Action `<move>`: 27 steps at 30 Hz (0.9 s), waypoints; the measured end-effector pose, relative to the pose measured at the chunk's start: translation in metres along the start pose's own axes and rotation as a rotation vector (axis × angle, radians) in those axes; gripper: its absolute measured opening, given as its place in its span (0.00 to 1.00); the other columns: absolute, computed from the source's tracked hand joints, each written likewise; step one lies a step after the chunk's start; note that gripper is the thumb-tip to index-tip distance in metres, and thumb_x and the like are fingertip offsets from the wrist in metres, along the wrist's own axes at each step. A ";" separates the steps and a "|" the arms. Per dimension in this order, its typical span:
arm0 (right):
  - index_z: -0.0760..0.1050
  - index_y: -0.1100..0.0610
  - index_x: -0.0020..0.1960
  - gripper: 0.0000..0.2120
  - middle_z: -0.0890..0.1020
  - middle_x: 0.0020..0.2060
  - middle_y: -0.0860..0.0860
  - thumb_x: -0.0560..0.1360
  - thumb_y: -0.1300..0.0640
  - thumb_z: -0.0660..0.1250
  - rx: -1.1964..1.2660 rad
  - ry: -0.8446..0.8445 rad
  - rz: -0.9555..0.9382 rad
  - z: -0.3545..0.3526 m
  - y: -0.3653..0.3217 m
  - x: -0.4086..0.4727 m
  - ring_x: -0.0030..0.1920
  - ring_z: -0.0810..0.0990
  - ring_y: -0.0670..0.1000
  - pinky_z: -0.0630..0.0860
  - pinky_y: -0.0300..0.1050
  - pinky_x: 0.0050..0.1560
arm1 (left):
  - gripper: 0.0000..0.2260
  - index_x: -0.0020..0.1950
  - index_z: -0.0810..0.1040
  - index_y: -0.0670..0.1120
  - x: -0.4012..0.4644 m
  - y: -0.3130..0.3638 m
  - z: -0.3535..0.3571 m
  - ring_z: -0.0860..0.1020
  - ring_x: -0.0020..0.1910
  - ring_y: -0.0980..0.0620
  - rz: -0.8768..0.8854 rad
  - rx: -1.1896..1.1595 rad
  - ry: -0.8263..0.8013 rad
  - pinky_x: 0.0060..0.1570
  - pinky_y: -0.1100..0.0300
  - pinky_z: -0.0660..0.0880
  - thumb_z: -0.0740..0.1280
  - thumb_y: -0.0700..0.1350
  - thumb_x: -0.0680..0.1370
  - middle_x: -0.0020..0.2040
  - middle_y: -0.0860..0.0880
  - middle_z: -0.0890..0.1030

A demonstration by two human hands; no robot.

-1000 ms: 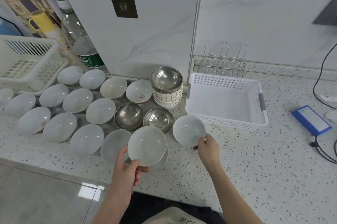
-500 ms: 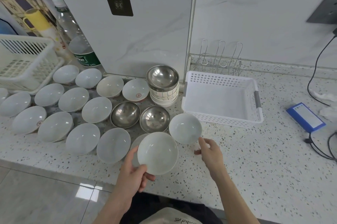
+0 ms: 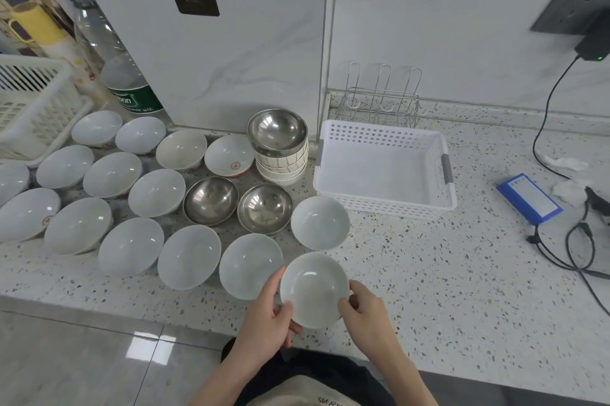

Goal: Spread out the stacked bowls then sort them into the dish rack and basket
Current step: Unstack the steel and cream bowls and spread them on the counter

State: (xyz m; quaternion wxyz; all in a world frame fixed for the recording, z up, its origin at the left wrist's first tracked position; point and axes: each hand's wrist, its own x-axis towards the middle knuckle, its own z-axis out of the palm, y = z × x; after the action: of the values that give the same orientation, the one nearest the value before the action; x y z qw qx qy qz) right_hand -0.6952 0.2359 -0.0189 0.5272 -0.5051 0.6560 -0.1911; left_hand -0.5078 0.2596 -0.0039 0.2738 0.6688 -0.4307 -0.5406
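Observation:
A white bowl (image 3: 313, 290) is held between both hands near the counter's front edge. My left hand (image 3: 267, 319) grips its left rim and my right hand (image 3: 366, 316) grips its right rim. Several white bowls lie spread over the counter, among them one (image 3: 320, 222) just beyond the held bowl and one (image 3: 251, 265) to its left. Two steel bowls (image 3: 211, 201) (image 3: 265, 208) sit among them. A short stack of bowls (image 3: 280, 164) topped by a steel bowl (image 3: 277, 131) stands by the wall. The white basket (image 3: 384, 199) sits right of the stack, with the wire dish rack (image 3: 379, 102) behind it.
A second white basket (image 3: 36, 102) and a water bottle (image 3: 115, 75) stand at the far left. A blue box (image 3: 529, 199), black cables (image 3: 581, 250) and a plugged charger (image 3: 592, 49) occupy the right. The counter's front edge (image 3: 165, 313) runs just before my hands.
My left hand carried its bowl to the right and lower. My right hand let go of the bowl it had set down near the basket and came over to take the held bowl's right rim.

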 end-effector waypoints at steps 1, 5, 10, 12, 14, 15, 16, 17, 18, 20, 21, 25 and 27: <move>0.75 0.48 0.54 0.11 0.74 0.26 0.49 0.76 0.60 0.60 -0.016 0.002 -0.009 0.001 0.000 0.002 0.23 0.68 0.41 0.64 0.32 0.24 | 0.26 0.72 0.62 0.63 0.002 -0.001 0.001 0.83 0.31 0.52 0.007 0.025 0.004 0.26 0.65 0.73 0.61 0.37 0.81 0.36 0.46 0.83; 0.74 0.49 0.56 0.12 0.81 0.34 0.50 0.76 0.59 0.60 -0.066 0.013 -0.015 0.003 0.000 0.010 0.26 0.71 0.41 0.66 0.31 0.25 | 0.28 0.76 0.57 0.62 0.008 -0.003 0.001 0.83 0.35 0.52 0.009 0.078 0.019 0.28 0.63 0.76 0.62 0.41 0.82 0.38 0.47 0.84; 0.75 0.51 0.53 0.10 0.78 0.32 0.52 0.76 0.61 0.59 -0.042 0.020 -0.023 0.003 0.002 0.012 0.23 0.69 0.41 0.64 0.32 0.23 | 0.31 0.78 0.55 0.62 0.015 -0.001 0.003 0.83 0.38 0.57 0.012 0.170 -0.035 0.32 0.61 0.79 0.66 0.47 0.79 0.46 0.52 0.83; 0.75 0.50 0.52 0.10 0.78 0.33 0.55 0.77 0.61 0.59 -0.045 0.017 -0.028 0.003 0.001 0.012 0.23 0.68 0.41 0.64 0.33 0.24 | 0.33 0.78 0.53 0.61 0.018 -0.002 0.003 0.83 0.41 0.56 0.025 0.273 -0.030 0.42 0.57 0.81 0.67 0.51 0.78 0.50 0.55 0.83; 0.74 0.48 0.52 0.10 0.80 0.35 0.57 0.77 0.61 0.59 -0.066 0.011 -0.036 0.004 0.000 0.013 0.25 0.68 0.42 0.65 0.34 0.25 | 0.35 0.79 0.51 0.60 0.019 -0.002 0.003 0.82 0.41 0.57 0.030 0.326 -0.025 0.46 0.60 0.79 0.67 0.53 0.77 0.52 0.57 0.81; 0.73 0.48 0.52 0.10 0.80 0.35 0.57 0.77 0.61 0.59 -0.073 0.011 -0.039 0.005 0.000 0.013 0.25 0.68 0.43 0.65 0.34 0.25 | 0.36 0.80 0.50 0.60 0.019 -0.003 0.003 0.81 0.39 0.59 0.030 0.345 -0.027 0.43 0.63 0.77 0.66 0.54 0.77 0.48 0.56 0.80; 0.73 0.48 0.51 0.10 0.80 0.34 0.56 0.77 0.61 0.60 -0.078 0.011 -0.039 0.005 0.000 0.014 0.25 0.68 0.43 0.65 0.34 0.25 | 0.36 0.80 0.48 0.61 0.020 -0.004 0.002 0.79 0.36 0.60 0.025 0.372 -0.031 0.38 0.66 0.74 0.66 0.54 0.77 0.42 0.56 0.79; 0.73 0.48 0.50 0.09 0.80 0.34 0.56 0.77 0.61 0.60 -0.083 0.011 -0.038 0.006 0.000 0.014 0.25 0.68 0.43 0.65 0.34 0.26 | 0.37 0.80 0.46 0.61 0.020 -0.004 0.002 0.77 0.32 0.61 0.021 0.411 -0.038 0.35 0.68 0.71 0.65 0.55 0.77 0.36 0.56 0.77; 0.74 0.49 0.49 0.08 0.81 0.35 0.57 0.77 0.60 0.60 -0.087 0.011 -0.035 0.006 0.001 0.014 0.26 0.68 0.43 0.65 0.35 0.26 | 0.38 0.80 0.44 0.61 0.020 -0.005 0.002 0.76 0.30 0.60 0.019 0.457 -0.045 0.32 0.68 0.69 0.64 0.56 0.77 0.32 0.55 0.75; 0.75 0.52 0.48 0.07 0.79 0.34 0.57 0.76 0.61 0.60 -0.083 0.011 -0.032 0.007 0.001 0.014 0.27 0.68 0.45 0.65 0.38 0.27 | 0.38 0.80 0.40 0.61 0.023 -0.006 0.002 0.75 0.29 0.59 0.023 0.531 -0.056 0.31 0.65 0.71 0.62 0.57 0.78 0.30 0.53 0.73; 0.75 0.53 0.47 0.07 0.78 0.32 0.55 0.76 0.61 0.60 -0.078 0.014 -0.033 0.008 0.002 0.014 0.27 0.67 0.45 0.64 0.39 0.27 | 0.38 0.79 0.39 0.61 0.024 -0.006 0.002 0.75 0.29 0.58 0.027 0.550 -0.060 0.32 0.64 0.73 0.62 0.57 0.78 0.30 0.53 0.74; 0.74 0.51 0.46 0.07 0.74 0.29 0.51 0.76 0.60 0.60 -0.068 0.027 -0.034 0.008 0.003 0.014 0.25 0.66 0.44 0.63 0.38 0.27 | 0.38 0.79 0.38 0.61 0.028 -0.007 0.001 0.74 0.28 0.58 0.040 0.586 -0.069 0.32 0.63 0.74 0.61 0.57 0.78 0.29 0.52 0.73; 0.74 0.51 0.45 0.07 0.71 0.27 0.49 0.77 0.60 0.60 -0.062 0.033 -0.034 0.009 0.004 0.015 0.23 0.65 0.43 0.62 0.37 0.26 | 0.38 0.79 0.39 0.61 0.029 -0.007 0.000 0.73 0.26 0.58 0.041 0.605 -0.065 0.28 0.65 0.69 0.61 0.57 0.79 0.28 0.52 0.72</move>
State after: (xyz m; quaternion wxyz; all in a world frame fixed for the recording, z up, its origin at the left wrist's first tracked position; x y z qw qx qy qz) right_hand -0.6882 0.2275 -0.0326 0.4972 -0.5289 0.6616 -0.1879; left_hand -0.5042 0.2377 -0.0235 0.0590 0.6935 -0.5942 -0.4031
